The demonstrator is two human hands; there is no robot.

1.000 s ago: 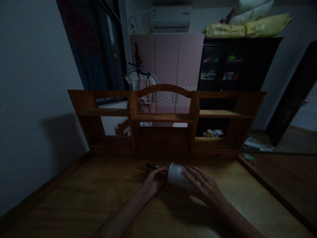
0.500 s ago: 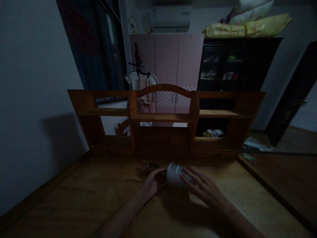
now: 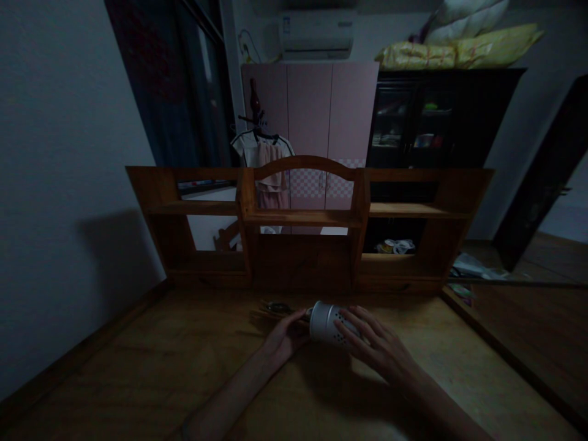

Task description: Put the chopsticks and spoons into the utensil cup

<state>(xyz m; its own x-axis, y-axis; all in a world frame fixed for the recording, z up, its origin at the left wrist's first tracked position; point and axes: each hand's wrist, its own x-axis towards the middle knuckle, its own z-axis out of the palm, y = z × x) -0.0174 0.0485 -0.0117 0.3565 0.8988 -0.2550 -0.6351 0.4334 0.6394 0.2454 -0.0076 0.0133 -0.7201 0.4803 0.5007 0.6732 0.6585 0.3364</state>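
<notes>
A pale metal utensil holder (image 3: 325, 323) with small punched holes lies tilted on its side above the wooden desk, its mouth facing left. My right hand (image 3: 370, 337) is wrapped over its base end and grips it. At the mouth, my left hand (image 3: 287, 335) is closed around a bundle of thin chopsticks (image 3: 263, 313) that points away to the left. A shiny spoon-like piece (image 3: 277, 306) shows among them. The right ends of the bundle are hidden by my fingers and the holder's rim.
The wooden desk top (image 3: 184, 361) stretches beneath both hands. Behind it rises a wooden shelf unit (image 3: 303, 218) with open compartments. A white wall (image 3: 59, 202) borders the left, and a raised edge strip (image 3: 500, 352) runs along the right.
The bundle's far ends have shifted slightly, and the shiny spoon-like piece shows a little more to the left. Both hands and the holder stay nearly in place.
</notes>
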